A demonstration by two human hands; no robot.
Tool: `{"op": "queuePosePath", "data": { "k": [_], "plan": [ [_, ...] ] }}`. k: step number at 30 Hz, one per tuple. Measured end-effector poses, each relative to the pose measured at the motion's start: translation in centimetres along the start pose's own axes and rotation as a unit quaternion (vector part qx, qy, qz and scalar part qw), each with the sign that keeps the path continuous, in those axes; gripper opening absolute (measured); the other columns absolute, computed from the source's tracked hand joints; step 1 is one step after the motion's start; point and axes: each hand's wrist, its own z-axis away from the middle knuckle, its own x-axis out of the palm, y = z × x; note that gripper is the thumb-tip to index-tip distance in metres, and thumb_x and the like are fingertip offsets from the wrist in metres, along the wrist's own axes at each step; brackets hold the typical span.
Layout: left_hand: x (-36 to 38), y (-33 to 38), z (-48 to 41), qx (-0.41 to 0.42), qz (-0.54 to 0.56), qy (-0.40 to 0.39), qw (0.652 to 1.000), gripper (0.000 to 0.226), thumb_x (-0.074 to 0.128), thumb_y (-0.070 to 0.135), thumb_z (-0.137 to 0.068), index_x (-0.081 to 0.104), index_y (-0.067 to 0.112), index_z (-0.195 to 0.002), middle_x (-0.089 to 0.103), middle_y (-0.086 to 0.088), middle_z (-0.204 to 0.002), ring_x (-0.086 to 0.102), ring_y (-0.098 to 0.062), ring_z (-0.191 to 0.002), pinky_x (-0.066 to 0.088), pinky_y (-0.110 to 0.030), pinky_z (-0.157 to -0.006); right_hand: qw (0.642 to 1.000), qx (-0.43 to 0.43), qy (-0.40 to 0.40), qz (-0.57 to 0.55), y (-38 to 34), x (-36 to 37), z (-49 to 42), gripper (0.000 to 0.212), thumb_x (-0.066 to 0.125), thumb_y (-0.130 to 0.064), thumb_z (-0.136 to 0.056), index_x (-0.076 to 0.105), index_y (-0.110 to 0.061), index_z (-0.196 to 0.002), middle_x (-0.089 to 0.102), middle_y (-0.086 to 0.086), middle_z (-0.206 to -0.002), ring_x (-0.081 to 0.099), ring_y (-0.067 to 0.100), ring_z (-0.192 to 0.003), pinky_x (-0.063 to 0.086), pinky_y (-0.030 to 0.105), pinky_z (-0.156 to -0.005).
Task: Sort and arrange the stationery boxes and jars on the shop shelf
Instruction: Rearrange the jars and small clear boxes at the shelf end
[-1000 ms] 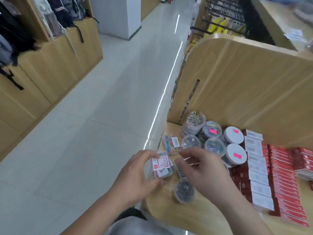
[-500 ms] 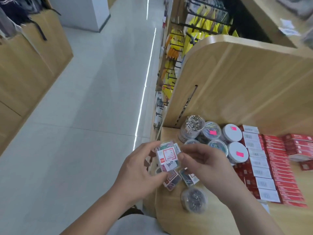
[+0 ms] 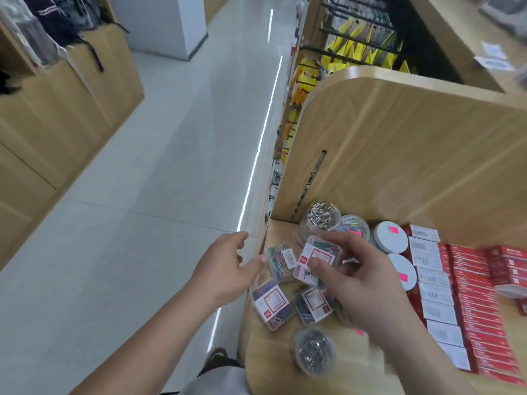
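Note:
My right hand (image 3: 356, 283) grips a small clear box of coloured paper clips (image 3: 320, 256) with a red and white label, above the wooden shelf (image 3: 273, 363). My left hand (image 3: 228, 269) is off the box, fingers relaxed, its fingertips by another clear clip box (image 3: 278, 262) at the shelf's left edge. Two more labelled clip boxes (image 3: 272, 305) (image 3: 313, 305) lie flat below. A round clear jar of metal clips (image 3: 313, 350) stands near the front. More jars (image 3: 322, 219) (image 3: 355, 226) and white-lidded tubs (image 3: 390, 240) stand at the back.
Rows of red and white staple boxes (image 3: 462, 297) fill the shelf's right part. A curved wooden panel (image 3: 399, 155) rises behind the jars. Yellow packets hang on pegs (image 3: 353, 38) beyond it. The tiled aisle (image 3: 159, 195) runs on the left, past wooden cabinets with bags (image 3: 57, 32).
Both hands held the labelled box half a second ago; my left hand has let go and drawn left, and my right hand alone holds it, further right.

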Motion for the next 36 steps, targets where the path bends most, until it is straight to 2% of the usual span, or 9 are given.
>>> {"op": "queuePosePath", "data": {
  "k": [3,6,9,14,18,24,27,32,36],
  "plan": [
    [1.8,1.2,-1.7,-0.016,-0.028,-0.044,0.998,0.057,0.071,0.066,-0.080,0.064,0.028,-0.121,0.061,0.005,-0.119,0.065,-0.013,-0.094,0.056,-0.036,-0.083,1.000,0.003,0.013,-0.026,0.2,-0.5,0.0,0.025,0.080,-0.025,-0.085,0.072,-0.042,-0.102,0.057,0.015,-0.062,0.053,0.030,-0.056,0.049,0.036,-0.054],
    [2.8,1.2,-2.4,0.000,-0.005,-0.040,0.999,0.047,0.070,0.071,-0.068,0.070,0.030,-0.091,0.073,0.011,-0.092,0.069,-0.011,-0.078,0.059,-0.045,-0.075,0.994,0.025,0.025,-0.105,0.5,-1.0,-0.2,0.022,0.079,-0.020,-0.087,0.074,-0.033,-0.104,0.073,0.020,-0.080,0.069,0.045,-0.079,0.060,0.057,-0.072],
    [2.5,0.9,-2.5,0.009,0.006,-0.028,1.000,0.034,0.070,0.064,-0.074,0.071,0.038,-0.097,0.072,0.015,-0.090,0.066,-0.005,-0.071,0.060,-0.040,-0.071,0.991,0.028,0.017,-0.128,0.7,-1.2,-0.5,0.021,0.079,-0.015,-0.087,0.074,-0.027,-0.104,0.075,0.019,-0.084,0.067,0.051,-0.084,0.057,0.063,-0.076],
    [1.4,1.0,-2.2,0.083,0.062,0.030,0.994,0.033,0.077,0.018,-0.087,0.060,0.043,-0.102,0.070,0.019,-0.092,0.061,-0.006,-0.062,0.048,-0.021,-0.057,0.989,0.038,0.014,-0.144,0.6,-1.1,-1.0,0.022,0.077,-0.007,-0.087,0.074,-0.019,-0.106,0.079,0.005,-0.085,0.075,0.035,-0.082,0.063,0.048,-0.077],
    [1.5,-0.2,-2.0,0.174,0.053,-0.012,0.983,0.036,0.073,0.002,-0.086,0.066,0.034,-0.101,0.063,0.026,-0.125,0.068,-0.006,-0.098,0.058,-0.027,-0.081,0.991,0.040,0.018,-0.130,1.2,-0.6,-1.3,0.023,0.080,-0.014,-0.086,0.075,-0.026,-0.105,0.077,0.011,-0.084,0.071,0.047,-0.079,0.058,0.063,-0.074],
    [0.8,-2.2,-1.7,0.191,-0.014,-0.052,0.980,0.062,0.074,0.022,-0.086,0.056,0.049,-0.138,0.037,0.039,-0.153,0.042,0.017,-0.133,0.040,-0.006,-0.096,0.990,0.045,0.010,-0.132,0.8,-0.7,-0.9,0.023,0.080,-0.013,-0.085,0.075,-0.024,-0.106,0.078,0.008,-0.087,0.077,0.029,-0.077,0.063,0.050,-0.074],
    [1.1,-2.2,-1.9,0.165,-0.001,-0.037,0.986,0.069,0.079,0.038,-0.086,0.047,0.052,-0.145,0.034,0.049,-0.144,0.048,0.022,-0.119,0.043,-0.003,-0.089,0.990,0.040,0.000,-0.133,0.8,-0.8,-0.8,0.023,0.078,-0.011,-0.086,0.075,-0.022,-0.106,0.079,0.003,-0.085,0.078,0.023,-0.076,0.063,0.035,-0.068],
    [1.7,-0.5,-2.8,0.149,0.027,-0.004,0.988,0.059,0.081,0.042,-0.084,0.050,0.066,-0.128,0.050,0.056,-0.105,0.052,0.020,-0.108,0.046,-0.010,-0.077,0.991,0.040,-0.002,-0.129,0.7,-0.6,-0.5,0.026,0.080,-0.011,-0.084,0.075,-0.023,-0.107,0.079,0.003,-0.079,0.077,0.020,-0.071,0.058,0.026,-0.061],
    [2.2,0.4,-4.1,0.166,0.032,0.032,0.985,0.041,0.079,0.035,-0.087,0.067,0.052,-0.123,0.056,0.049,-0.097,0.054,0.021,-0.101,0.044,-0.005,-0.069,0.993,0.033,0.012,-0.112,0.9,-0.2,-0.7,0.028,0.083,-0.011,-0.081,0.078,-0.028,-0.104,0.073,-0.009,-0.072,0.073,0.020,-0.068,0.062,0.054,-0.072]
  ]
}}
